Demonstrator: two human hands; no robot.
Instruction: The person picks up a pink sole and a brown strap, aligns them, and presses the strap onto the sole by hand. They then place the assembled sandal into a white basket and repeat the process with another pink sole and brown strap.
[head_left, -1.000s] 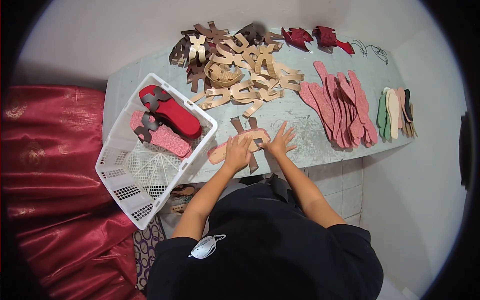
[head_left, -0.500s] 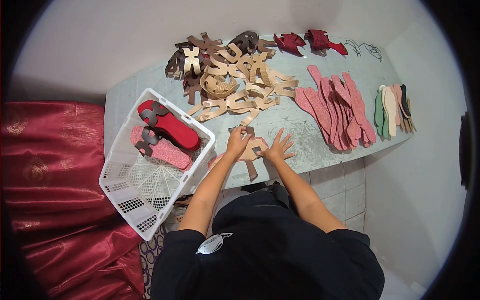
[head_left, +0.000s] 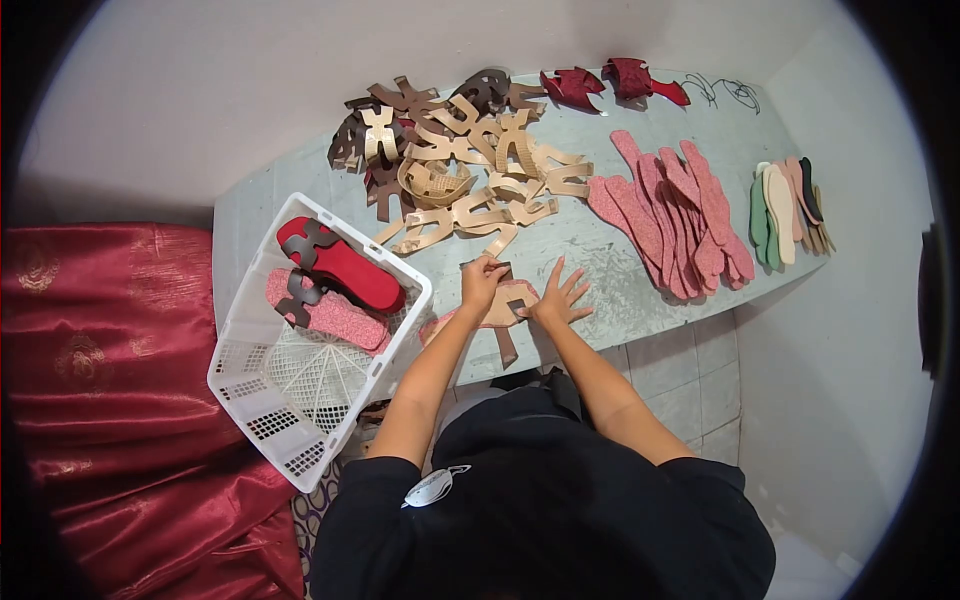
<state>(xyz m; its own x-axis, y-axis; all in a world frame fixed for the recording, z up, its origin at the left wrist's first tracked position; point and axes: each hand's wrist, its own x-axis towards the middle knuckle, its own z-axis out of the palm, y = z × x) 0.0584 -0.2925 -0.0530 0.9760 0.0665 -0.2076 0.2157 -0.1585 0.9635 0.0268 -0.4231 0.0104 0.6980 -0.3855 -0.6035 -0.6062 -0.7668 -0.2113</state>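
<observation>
A tan, pink-edged sole (head_left: pixel 495 313) lies flat at the table's front edge. A dark brown strap (head_left: pixel 507 347) crosses it, with ends showing above and below. My left hand (head_left: pixel 480 287) is closed in a pinch at the strap's upper end, though the fingertips partly hide what they grip. My right hand (head_left: pixel 556 303) lies with fingers spread, its thumb side against the sole's right end and the other fingers over the grey table.
At my left a white plastic crate (head_left: pixel 385 365) holds a red sandal (head_left: pixel 365 265) and pink soles with a brown strap (head_left: pixel 340 318). Farther back are piled tan and brown straps (head_left: pixel 470 205), pink soles (head_left: pixel 665 225), dark red pieces (head_left: pixel 630 80) and coloured insoles (head_left: pixel 778 215).
My left hand's fingers have drawn together into a pinch at the strap's upper end. My right hand stays spread by the sole. The whole view has shifted slightly.
</observation>
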